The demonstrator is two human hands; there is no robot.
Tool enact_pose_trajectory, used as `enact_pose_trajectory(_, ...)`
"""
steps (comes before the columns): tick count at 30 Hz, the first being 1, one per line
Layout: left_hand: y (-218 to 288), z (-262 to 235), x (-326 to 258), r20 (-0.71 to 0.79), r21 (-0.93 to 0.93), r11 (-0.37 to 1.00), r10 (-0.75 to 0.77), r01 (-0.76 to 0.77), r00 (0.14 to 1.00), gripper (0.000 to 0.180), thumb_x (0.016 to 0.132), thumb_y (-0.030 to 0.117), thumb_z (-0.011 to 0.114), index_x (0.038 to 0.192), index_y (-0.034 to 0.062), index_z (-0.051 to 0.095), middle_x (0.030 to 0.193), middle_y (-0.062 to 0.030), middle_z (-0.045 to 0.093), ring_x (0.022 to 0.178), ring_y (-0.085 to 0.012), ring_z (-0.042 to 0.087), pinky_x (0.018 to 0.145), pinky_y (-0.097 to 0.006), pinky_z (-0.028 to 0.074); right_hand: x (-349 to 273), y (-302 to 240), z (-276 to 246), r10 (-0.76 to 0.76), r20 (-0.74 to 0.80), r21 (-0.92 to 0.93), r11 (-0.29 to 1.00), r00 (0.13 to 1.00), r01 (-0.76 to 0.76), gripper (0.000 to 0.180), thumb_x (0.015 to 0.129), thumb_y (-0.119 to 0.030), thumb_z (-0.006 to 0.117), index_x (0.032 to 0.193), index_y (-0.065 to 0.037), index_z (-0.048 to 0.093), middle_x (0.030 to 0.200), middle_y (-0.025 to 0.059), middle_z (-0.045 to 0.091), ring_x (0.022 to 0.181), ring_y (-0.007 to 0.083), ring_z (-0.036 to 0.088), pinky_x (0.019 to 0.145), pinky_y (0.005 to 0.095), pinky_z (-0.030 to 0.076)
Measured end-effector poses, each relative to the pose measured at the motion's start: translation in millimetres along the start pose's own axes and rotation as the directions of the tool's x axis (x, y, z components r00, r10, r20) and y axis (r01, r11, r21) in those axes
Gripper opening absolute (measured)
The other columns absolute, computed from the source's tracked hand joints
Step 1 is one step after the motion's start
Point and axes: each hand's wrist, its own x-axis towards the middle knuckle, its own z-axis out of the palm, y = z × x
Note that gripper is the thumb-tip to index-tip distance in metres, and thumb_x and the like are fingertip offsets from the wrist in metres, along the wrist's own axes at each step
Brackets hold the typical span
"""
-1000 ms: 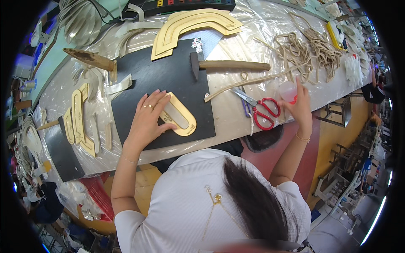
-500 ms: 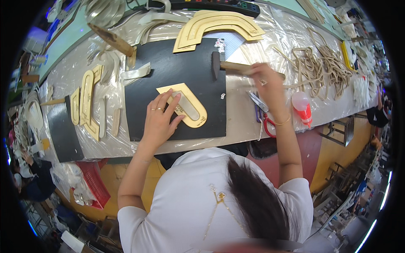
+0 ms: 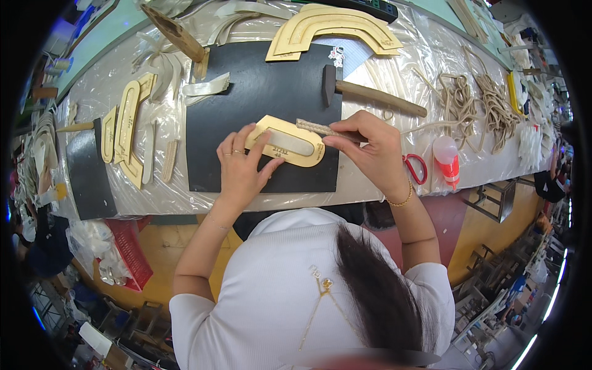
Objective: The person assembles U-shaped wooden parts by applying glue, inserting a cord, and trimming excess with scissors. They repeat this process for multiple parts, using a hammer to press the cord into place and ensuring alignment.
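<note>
The left hand (image 3: pixel 242 165), fingers spread, presses a brass template (image 3: pixel 287 141) onto the black mat (image 3: pixel 259 98); the right hand (image 3: pixel 370 148) pinches a braided strip (image 3: pixel 314 127) at its right end, on a plastic-covered workbench (image 3: pixel 394 74).

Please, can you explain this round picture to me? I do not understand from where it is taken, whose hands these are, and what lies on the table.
There is no machine here. A camera worn on a person's head looks down through a very wide lens, so straight edges bend.

The left hand presses a U-shaped brass template flat on a black mat. The right hand pinches a braided cord strip and lays its end on the template.

On the plastic-covered table also lie a hammer, red-handled scissors, a small bottle with a red cap, a bundle of cords and more brass templates.
</note>
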Motion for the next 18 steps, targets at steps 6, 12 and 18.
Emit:
enact_pose_trajectory(6,-10.2,2.2,-3.4,0.006,-0.049,0.998,-0.031,0.032,0.999,0.056,0.080,0.030,0.083,0.129,0.0093,0.063,0.138,-0.0090,0.055,0.125,-0.0315,0.047,0.106,-0.046,0.035,-2.0,-6.2,7.8,0.004,-0.039,0.052,0.999,0.999,-0.002,0.020,0.078,-0.006,0.085,0.092,0.002,0.073,0.082,0.0063,0.067,0.070,0.0106,0.064,0.060,0.0230,0.052)
enact_pose_trajectory(12,0.3,4.3,-10.1,-0.006,-0.049,0.997,-0.066,0.066,0.998,0.059,0.079,0.032,0.083,0.129,0.0084,0.063,0.131,-0.0081,0.056,0.120,-0.0303,0.048,0.102,-0.045,0.035,-5.1,-2.0,17.3,0.027,-0.008,0.059,0.998,1.000,-0.027,0.020,0.078,-0.007,0.085,0.091,0.001,0.072,0.082,0.0070,0.067,0.070,0.0121,0.063,0.060,0.0244,0.051)
enact_pose_trajectory(18,2.2,0.1,-12.2,-0.009,-0.100,0.990,-0.104,0.102,0.995,0.063,0.076,0.031,0.085,0.130,0.0077,0.063,0.119,-0.0077,0.058,0.114,-0.0271,0.050,0.099,-0.042,0.034,-7.8,21.0,58.8,0.015,0.102,0.028,0.999,0.995,-0.018,0.018,0.082,-0.013,0.081,0.090,-0.003,0.068,0.085,0.0073,0.061,0.068,0.0212,0.064,0.061,0.0312,0.052)
